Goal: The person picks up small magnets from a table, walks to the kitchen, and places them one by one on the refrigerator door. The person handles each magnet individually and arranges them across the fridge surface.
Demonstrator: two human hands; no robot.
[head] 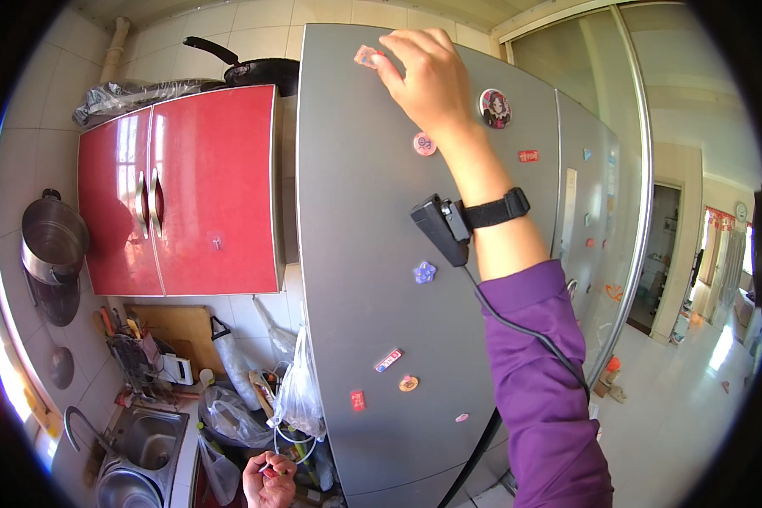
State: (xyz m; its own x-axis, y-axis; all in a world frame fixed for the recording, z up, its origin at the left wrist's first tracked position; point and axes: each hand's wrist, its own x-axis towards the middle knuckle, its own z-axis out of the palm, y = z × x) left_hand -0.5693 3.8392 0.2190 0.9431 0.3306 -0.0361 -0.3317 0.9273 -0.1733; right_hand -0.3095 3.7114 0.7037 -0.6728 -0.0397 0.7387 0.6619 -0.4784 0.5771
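Note:
My right hand (419, 79), in a purple sleeve with a black device strapped at the wrist, reaches to the upper part of a grey refrigerator side (368, 222). Its thumb and forefinger pinch the edge of a small pinkish rectangular magnet (365, 57) against the panel. Low in the view, my left hand (268, 479) has its fingers curled around a small red item (270, 472), mostly hidden. On the panel are a round badge with a cartoon figure (495, 108), a round pink magnet (424, 144), a blue flower-shaped magnet (425, 272), a red-and-white strip magnet (388, 360) and several others.
A red wall cabinet (216, 197) hangs at left, a black frying pan (267, 73) on top. Below are a steel sink (155, 438), a wooden cutting board (184, 317) and plastic bags (298, 387). A sliding door's metal frame (644, 159) stands at right.

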